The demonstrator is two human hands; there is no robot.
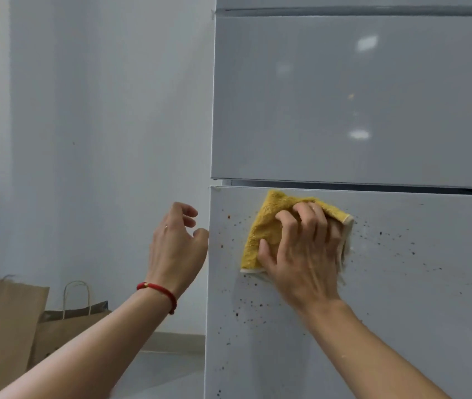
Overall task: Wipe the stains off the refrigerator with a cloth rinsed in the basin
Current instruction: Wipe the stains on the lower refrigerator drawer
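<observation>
Bkgd, left of frame: plain pale grey-white painted wall (90, 125), smooth, one tiny dark speck approx mid-height. Lower left corner: large flat brown kraft-paper bag (1, 335), leaning w/ its top against the wall. Just right of it and partly behind: smaller brown paper bag w/ white twisted-cord loop handles (70, 321), handles upright, dark band along top edge. Bags overlap, contact likely. Both stand on light grey floor (168, 372); low beige skirting strip (177, 342) along wall base
</observation>
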